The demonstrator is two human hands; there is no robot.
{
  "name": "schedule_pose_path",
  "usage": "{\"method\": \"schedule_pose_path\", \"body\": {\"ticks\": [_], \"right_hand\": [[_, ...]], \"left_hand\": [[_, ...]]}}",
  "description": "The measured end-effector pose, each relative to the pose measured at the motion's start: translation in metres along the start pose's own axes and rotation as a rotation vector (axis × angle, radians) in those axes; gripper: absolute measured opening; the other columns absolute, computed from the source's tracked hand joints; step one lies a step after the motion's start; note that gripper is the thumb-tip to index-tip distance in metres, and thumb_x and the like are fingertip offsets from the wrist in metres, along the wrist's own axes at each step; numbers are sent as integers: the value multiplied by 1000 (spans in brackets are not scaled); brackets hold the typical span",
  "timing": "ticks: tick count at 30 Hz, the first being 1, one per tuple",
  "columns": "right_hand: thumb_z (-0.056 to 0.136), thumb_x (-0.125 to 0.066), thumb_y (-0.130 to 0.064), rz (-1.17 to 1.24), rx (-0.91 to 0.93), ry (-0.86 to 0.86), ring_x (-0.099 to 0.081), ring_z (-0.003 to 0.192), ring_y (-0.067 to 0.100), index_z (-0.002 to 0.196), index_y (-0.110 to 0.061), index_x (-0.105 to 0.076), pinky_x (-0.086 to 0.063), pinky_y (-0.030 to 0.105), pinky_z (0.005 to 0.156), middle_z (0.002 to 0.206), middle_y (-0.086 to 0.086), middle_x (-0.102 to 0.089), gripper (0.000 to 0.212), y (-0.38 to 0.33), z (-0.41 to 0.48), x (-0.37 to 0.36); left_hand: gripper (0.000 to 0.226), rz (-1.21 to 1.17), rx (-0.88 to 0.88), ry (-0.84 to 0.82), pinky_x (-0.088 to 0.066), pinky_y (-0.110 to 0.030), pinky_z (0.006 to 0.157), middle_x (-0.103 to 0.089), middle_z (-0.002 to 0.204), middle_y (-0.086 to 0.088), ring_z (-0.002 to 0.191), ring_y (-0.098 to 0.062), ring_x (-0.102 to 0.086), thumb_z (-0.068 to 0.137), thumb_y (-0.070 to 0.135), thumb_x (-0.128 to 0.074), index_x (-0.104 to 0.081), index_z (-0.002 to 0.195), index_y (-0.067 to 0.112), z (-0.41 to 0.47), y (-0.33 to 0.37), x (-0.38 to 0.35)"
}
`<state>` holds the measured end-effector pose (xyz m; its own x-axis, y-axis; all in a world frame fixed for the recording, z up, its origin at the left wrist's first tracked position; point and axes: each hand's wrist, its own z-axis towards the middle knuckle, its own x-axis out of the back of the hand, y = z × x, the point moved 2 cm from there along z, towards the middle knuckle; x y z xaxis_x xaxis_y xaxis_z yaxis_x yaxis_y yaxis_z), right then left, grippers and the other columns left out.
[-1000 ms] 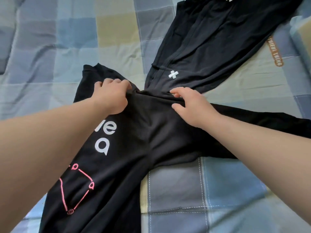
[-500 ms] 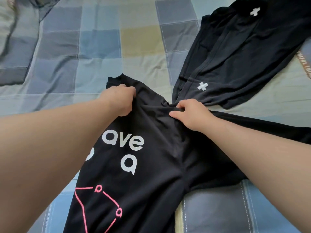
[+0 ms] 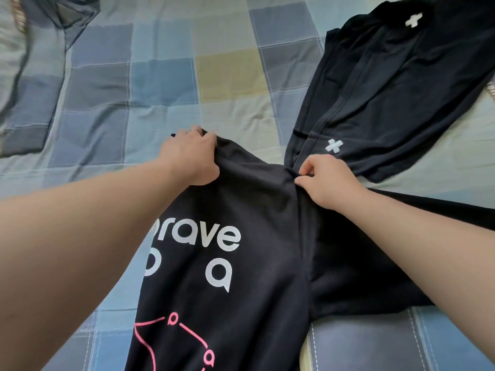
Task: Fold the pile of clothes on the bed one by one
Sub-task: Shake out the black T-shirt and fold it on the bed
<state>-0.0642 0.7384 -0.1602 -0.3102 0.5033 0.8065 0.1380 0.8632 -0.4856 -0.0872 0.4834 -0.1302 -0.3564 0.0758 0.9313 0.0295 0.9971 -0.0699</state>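
Our left hand [image 3: 191, 156] is closed over the top edge of the black T-shirt [image 3: 257, 199], its fingers curled down behind a bunched fold of cloth and its thumb on the near side; a thin ring [image 3: 195, 129] shows on one finger; our right hand [image 3: 328, 180] pinches the same shirt between thumb and forefinger at a gathered point of fabric, with the other fingers curled in beside them; the cloth between our two hands sags in soft creases; from there the shirt spreads back towards us over the bed [image 3: 160, 76], front side up, with the white lettering [image 3: 198, 235] reading "brave" below our left hand and partly covered by our left forearm, and a pink line drawing [image 3: 171, 336] nearer to us again; one sleeve [image 3: 353, 266] runs out to the right beneath our right forearm and lies flat on the checked sheet [image 3: 227, 76]; just beyond our right hand lies a second black garment [image 3: 388, 89], spread flat and slanting away to the right, its near corner touching or almost touching our knuckles; it bears a small white cross [image 3: 334, 145] just beyond that hand and another [image 3: 413, 20] at its far end; well beyond our left hand, at the far left corner, lies a grey-blue cloth [image 3: 72, 14] whose kind we cannot tell.
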Motion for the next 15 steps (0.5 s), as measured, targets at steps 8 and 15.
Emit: {"method": "schedule_pose_path", "body": {"ticks": [8, 15], "right_hand": [[88, -63, -17, -155, 116, 315, -50, 114, 36, 105, -16, -59, -38, 45, 92, 121, 10, -56, 17, -8, -19, -1], [98, -34, -44, -372, 496, 107, -26, 150, 32, 152, -20, -41, -23, 57, 119, 161, 5, -33, 60, -17, -30, -73]], "left_hand": [[34, -37, 116, -101, -45, -34, 75, -63, 104, -4, 98, -31, -59, 79, 28, -58, -59, 112, 21, 11, -13, 5], [53, -396, 162, -248, -48, -35, 80, -64, 92, -5, 90, -30, -61, 80, 69, -65, -68, 90, 17, 32, -13, 20]]}}
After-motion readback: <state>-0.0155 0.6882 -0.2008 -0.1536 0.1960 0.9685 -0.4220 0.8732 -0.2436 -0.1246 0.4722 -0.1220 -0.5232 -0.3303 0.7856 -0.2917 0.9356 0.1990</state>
